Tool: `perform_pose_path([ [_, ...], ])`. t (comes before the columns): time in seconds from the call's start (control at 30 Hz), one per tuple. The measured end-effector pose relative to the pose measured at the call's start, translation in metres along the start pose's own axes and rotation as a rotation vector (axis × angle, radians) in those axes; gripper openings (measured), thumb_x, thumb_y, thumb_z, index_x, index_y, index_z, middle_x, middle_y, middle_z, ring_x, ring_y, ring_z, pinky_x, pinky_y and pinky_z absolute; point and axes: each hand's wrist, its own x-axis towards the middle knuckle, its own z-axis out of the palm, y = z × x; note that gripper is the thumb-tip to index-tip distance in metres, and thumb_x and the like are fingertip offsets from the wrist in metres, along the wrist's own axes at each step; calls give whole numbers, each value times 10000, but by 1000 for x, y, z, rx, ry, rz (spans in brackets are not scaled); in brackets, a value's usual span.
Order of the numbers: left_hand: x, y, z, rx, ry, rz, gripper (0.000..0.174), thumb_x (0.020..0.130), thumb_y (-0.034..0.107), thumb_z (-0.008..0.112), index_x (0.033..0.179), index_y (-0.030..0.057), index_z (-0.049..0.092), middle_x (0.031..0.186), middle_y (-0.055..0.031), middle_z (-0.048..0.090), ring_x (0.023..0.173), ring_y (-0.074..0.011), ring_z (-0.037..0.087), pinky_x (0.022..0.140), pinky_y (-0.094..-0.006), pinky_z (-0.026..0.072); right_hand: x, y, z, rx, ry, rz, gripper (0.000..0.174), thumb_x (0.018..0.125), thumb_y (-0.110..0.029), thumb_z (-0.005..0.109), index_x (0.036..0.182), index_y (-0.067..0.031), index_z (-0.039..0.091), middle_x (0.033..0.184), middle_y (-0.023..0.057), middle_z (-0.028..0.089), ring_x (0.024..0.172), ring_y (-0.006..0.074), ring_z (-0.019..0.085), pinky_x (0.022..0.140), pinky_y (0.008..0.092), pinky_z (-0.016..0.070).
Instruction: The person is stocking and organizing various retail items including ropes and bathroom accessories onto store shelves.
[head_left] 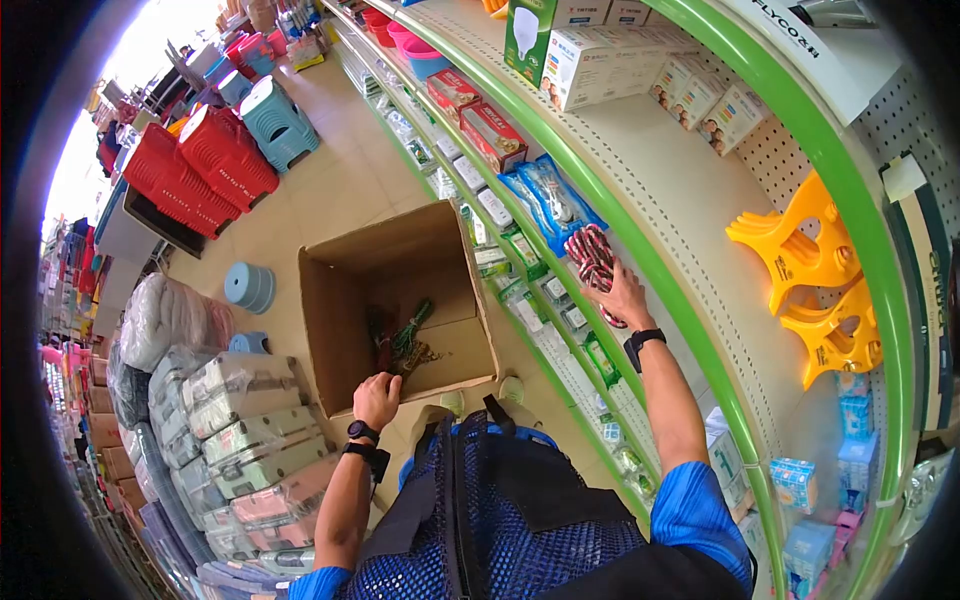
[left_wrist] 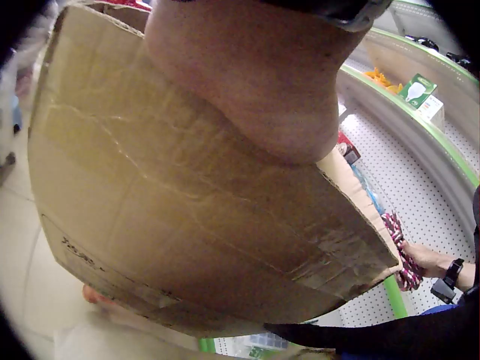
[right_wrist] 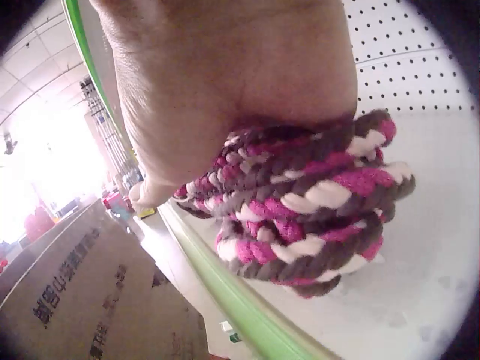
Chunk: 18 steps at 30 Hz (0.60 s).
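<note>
My right hand [head_left: 622, 297] grips a coiled braided rope [head_left: 592, 250] in pink, white and dark brown, at the shelf's green front edge. Close up in the right wrist view, the thick coil [right_wrist: 307, 210] bulges out below the palm. My left hand [head_left: 377, 401] holds the near rim of an open cardboard box [head_left: 335, 270], its fingers hooked over the edge and partly hidden inside. Down in the box lie a green bundle [head_left: 412, 325] and some reddish and tan bundles, too small to make out well. From the left wrist, the box's outer wall [left_wrist: 187, 210] fills most of the view.
Shelves with a green edge [head_left: 700, 370] run along the right, bearing blue packets [head_left: 550, 205], red boxes [head_left: 492, 135], light bulb boxes [head_left: 600, 65] and yellow plastic stools [head_left: 810, 240]. Wrapped cases [head_left: 245, 390] are stacked on the left. Red stools [head_left: 225, 155] stand farther off.
</note>
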Motion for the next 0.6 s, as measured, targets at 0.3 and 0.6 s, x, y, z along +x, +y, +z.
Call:
perform_pose_path([
  [0.3,2,-1,0,-11,-30,-39,359,950,349,566,888,25,709,901,-183,709,884,-372,670,799,-467,527,-3,-9,7,-129,110,-31,1137,801,-775,598,1513,50,274,1454,296,446,1298,447,488,1031,567,404],
  [0.6,3,1,-2,-24,-66,-81,345,947,348,572,904,40,720,909,-175,714,894,-361,675,811,-456,531,2,-19,15,-40,180,-19,1047,847,-668,644,1500,72,296,1413,311,493,1322,451,463,1060,548,386],
])
